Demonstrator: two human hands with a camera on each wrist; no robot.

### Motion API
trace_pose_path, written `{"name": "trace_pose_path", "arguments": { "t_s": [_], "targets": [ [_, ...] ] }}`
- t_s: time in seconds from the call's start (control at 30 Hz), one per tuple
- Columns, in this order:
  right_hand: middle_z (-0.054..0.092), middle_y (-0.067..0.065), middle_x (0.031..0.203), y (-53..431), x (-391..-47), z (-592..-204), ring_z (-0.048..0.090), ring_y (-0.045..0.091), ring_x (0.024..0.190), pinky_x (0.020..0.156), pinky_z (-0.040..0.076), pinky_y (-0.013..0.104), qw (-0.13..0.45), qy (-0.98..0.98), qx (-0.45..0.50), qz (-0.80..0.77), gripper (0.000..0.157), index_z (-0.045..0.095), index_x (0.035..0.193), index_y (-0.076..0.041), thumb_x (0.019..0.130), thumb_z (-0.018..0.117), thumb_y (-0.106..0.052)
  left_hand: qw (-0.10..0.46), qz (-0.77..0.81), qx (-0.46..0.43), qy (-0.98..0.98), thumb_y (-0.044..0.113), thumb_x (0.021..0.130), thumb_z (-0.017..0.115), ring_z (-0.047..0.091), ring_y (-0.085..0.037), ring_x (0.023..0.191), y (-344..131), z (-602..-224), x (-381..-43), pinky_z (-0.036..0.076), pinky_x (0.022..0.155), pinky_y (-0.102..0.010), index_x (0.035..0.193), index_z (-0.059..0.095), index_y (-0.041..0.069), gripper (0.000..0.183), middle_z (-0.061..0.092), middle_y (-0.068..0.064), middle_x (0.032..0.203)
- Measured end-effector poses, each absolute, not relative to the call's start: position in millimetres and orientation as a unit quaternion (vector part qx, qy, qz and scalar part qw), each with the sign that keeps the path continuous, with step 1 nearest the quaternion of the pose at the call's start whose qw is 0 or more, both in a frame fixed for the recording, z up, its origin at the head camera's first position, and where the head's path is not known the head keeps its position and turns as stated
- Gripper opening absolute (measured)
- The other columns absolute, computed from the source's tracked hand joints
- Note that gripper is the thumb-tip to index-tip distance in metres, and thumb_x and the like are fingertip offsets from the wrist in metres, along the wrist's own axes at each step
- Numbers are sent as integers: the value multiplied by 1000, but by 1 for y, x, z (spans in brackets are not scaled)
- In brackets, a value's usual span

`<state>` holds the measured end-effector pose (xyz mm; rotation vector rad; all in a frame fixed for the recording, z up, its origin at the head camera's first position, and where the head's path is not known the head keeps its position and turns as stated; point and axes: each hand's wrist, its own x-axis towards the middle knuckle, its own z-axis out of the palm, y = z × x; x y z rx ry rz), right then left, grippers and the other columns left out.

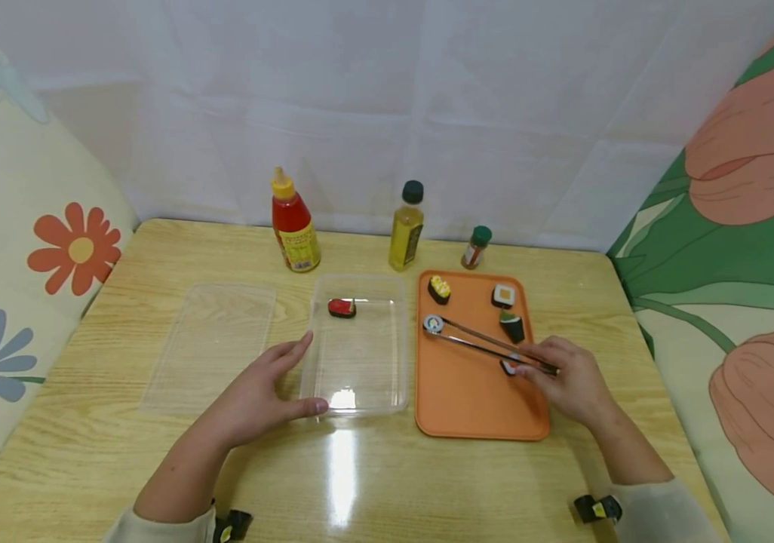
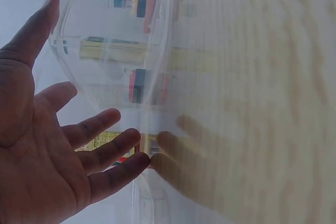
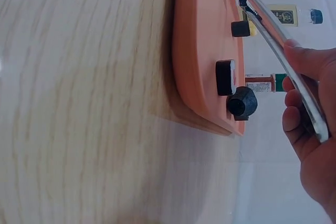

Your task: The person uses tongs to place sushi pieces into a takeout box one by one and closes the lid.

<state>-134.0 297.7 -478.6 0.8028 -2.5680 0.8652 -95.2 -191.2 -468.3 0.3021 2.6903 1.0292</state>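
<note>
My right hand (image 1: 573, 381) grips metal tongs (image 1: 478, 348) above the orange tray (image 1: 475, 411). Between the tong tips, over the tray's left side, is a round sushi roll (image 1: 433, 324) with a dark wrap. Also on the tray are yellow-topped sushi (image 1: 438, 289), a square white roll (image 1: 503, 296), a dark cone-shaped hand roll (image 1: 512, 326) and a piece partly hidden under the tongs. My left hand (image 1: 258, 396), fingers spread and thumb apart, is at the left side and near corner of a clear plastic box (image 1: 360, 362). Inside it lies red-topped sushi (image 1: 342, 308).
A clear flat lid (image 1: 213, 347) lies left of the box. Along the back stand a red sauce bottle (image 1: 296, 230), an oil bottle (image 1: 406, 230) and a small green-capped spice jar (image 1: 476, 249). A white cloth (image 1: 360, 113) hangs behind the wooden table (image 1: 428, 490).
</note>
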Motion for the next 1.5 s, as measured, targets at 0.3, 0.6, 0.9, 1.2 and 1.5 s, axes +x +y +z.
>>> {"name": "trace_pose_path", "arguments": {
  "t_s": [0.3, 0.6, 0.9, 1.2, 1.5],
  "targets": [
    [67, -4, 88, 296, -135, -472, 51, 3, 66, 56, 41, 13, 159, -894, 289, 303, 37, 80, 111, -8, 76, 90, -2, 126, 354, 103, 921, 75, 76, 77, 38, -51, 143, -191, -467, -95, 34, 111, -71, 166, 27, 26, 114, 36, -20, 161],
    [64, -4, 85, 294, -135, -458, 49, 4, 65, 56, 40, 14, 166, -890, 296, 304, 37, 80, 110, -5, 75, 90, 1, 133, 351, 98, 922, 75, 75, 77, 37, -50, 144, -192, -468, -96, 33, 112, -71, 166, 26, 27, 115, 36, -19, 161],
    [64, -6, 84, 294, -136, -447, 48, 3, 65, 55, 41, 16, 164, -894, 294, 296, 35, 81, 109, -7, 75, 91, -2, 134, 351, 97, 922, 66, 78, 82, 37, -51, 144, -191, -466, -95, 33, 111, -71, 166, 26, 27, 112, 35, -20, 162],
    [65, -7, 83, 290, -138, -437, 48, 3, 64, 55, 39, 15, 165, -887, 305, 306, 34, 81, 107, -5, 74, 91, -1, 128, 353, 100, 921, 73, 75, 78, 38, -50, 144, -191, -466, -95, 34, 112, -70, 166, 26, 26, 115, 36, -20, 161],
    [67, -4, 88, 282, -140, -431, 50, 3, 66, 56, 41, 14, 154, -884, 311, 312, 39, 81, 109, -6, 72, 92, 2, 129, 358, 98, 920, 63, 78, 84, 37, -50, 144, -190, -467, -95, 33, 112, -71, 166, 27, 26, 111, 36, -19, 161]
  ]
}}
